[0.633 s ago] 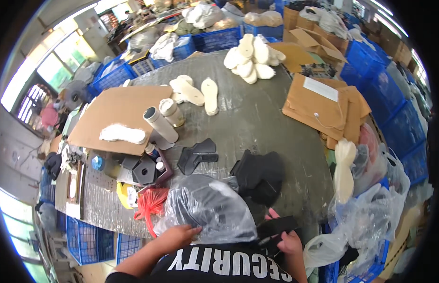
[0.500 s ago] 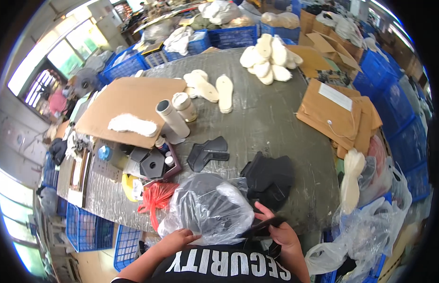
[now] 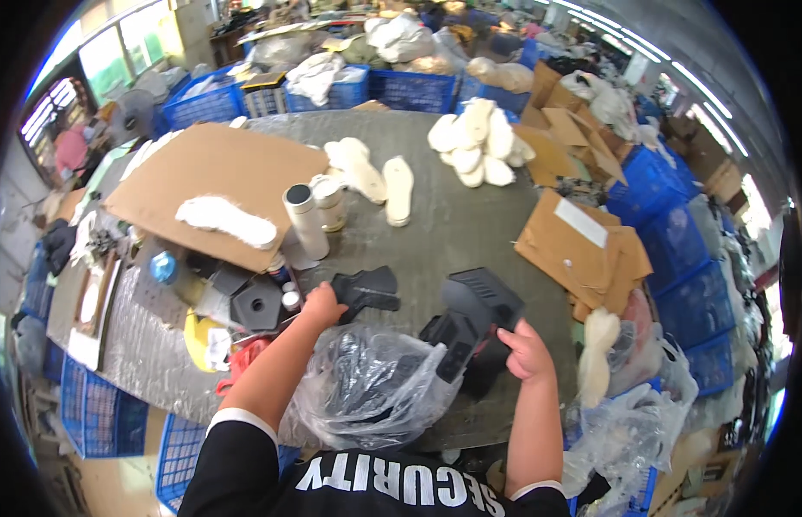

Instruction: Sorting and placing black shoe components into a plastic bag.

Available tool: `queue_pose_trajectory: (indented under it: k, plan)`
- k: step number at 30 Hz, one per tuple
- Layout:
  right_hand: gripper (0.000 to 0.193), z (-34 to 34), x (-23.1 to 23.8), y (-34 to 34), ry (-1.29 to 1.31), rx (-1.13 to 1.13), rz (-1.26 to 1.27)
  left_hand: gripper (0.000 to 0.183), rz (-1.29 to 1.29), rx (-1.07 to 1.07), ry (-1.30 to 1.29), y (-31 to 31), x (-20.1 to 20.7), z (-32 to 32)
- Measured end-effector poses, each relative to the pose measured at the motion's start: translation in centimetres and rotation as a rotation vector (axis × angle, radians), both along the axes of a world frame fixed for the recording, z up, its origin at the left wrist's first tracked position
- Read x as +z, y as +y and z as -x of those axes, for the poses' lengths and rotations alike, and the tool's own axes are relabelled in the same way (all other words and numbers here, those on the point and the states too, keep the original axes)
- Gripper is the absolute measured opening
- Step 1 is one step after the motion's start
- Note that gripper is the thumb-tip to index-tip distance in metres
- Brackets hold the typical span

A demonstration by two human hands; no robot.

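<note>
My left hand reaches across the grey table, its fingers curled on the left end of a flat black cut piece lying there. With my right hand I hold a larger black ribbed piece, tilted up off the table. More black pieces lie under it. Between my arms, at the table's near edge, sits a clear plastic bag with dark pieces inside; neither hand touches it.
Two upright cans stand beside a cardboard sheet with a white insole on it. More white insoles are piled further back. Brown folders lie right, a black holed block left, blue crates around.
My left hand left the plastic bag and reached forward to the flat black piece. My right hand rose from the table's edge, lifting the larger black piece. The view shifted forward.
</note>
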State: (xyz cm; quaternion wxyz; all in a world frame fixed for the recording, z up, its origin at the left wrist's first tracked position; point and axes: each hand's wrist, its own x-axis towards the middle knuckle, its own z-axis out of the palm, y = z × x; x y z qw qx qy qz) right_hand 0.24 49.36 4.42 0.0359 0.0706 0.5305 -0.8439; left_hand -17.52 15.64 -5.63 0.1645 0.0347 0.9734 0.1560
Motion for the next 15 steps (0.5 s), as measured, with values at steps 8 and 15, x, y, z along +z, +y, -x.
queue_pose_trajectory:
  k: [8, 15]
  plan:
    - [0.036, -1.2, 3.1, 3.1, -0.088, 0.048, 0.065, 0.051, -0.171, 0.070, 0.045, -0.3, -4.8, 2.5]
    - [0.036, -1.3, 3.2, 6.0, -0.102, -0.006, 0.123, 0.028, -1.320, -0.173, 0.117, 2.3, 15.8, 3.1]
